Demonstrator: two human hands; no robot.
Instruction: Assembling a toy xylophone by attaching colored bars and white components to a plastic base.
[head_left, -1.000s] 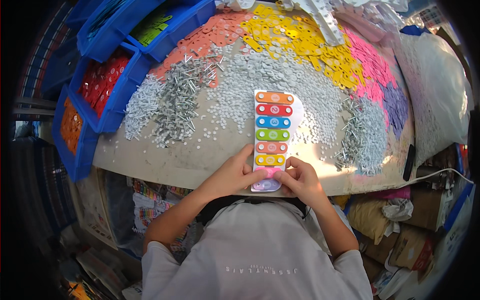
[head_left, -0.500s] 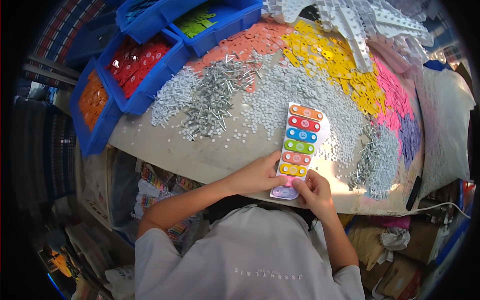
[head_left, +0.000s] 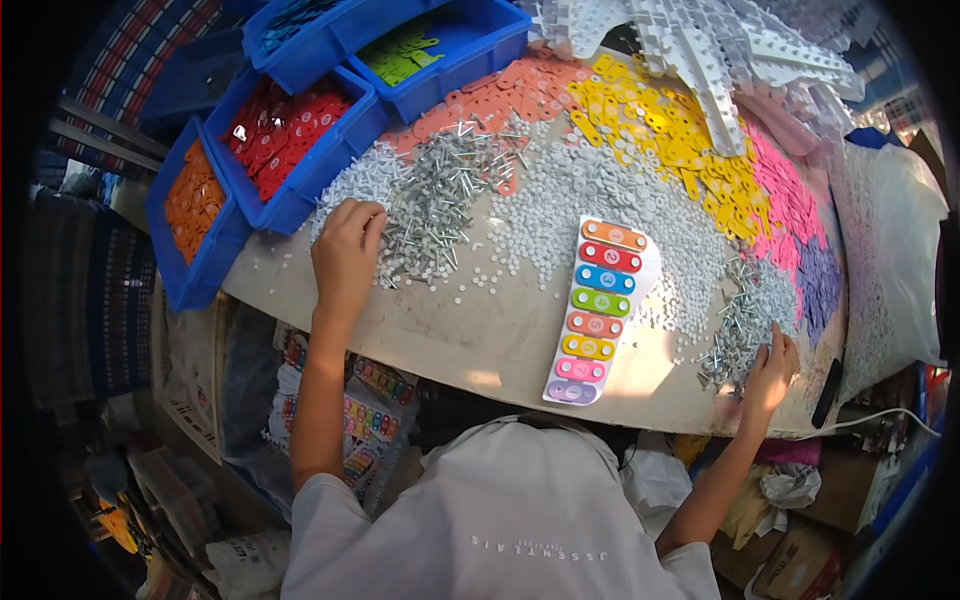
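Note:
A toy xylophone (head_left: 604, 303) with colored bars on a white base lies by the table's near edge, with neither hand on it. My left hand (head_left: 345, 250) is at the near side of a heap of small white plastic pegs (head_left: 362, 178), next to a pile of metal pins (head_left: 440, 200). Its fingers are curled together, and whatever they pinch is hidden. Over on the right, my right hand (head_left: 772, 372) touches the edge of a second heap of white pegs (head_left: 775, 285), beside more metal pins (head_left: 735, 320). Its fingers are bent inward, their contents too small to name.
Blue bins hold red bars (head_left: 285, 135), orange bars (head_left: 193, 205) and green bars (head_left: 405, 55). Small white rings (head_left: 600, 180) spread across the middle. Yellow bars (head_left: 690, 150), pink bars (head_left: 785, 190) and purple bars (head_left: 820, 280) lie behind, near stacked white bases (head_left: 690, 60).
Both hands have let go of the xylophone, which stays on the table, slightly shifted. My left hand has moved left to the white pegs, my right hand rightward to the other peg heap.

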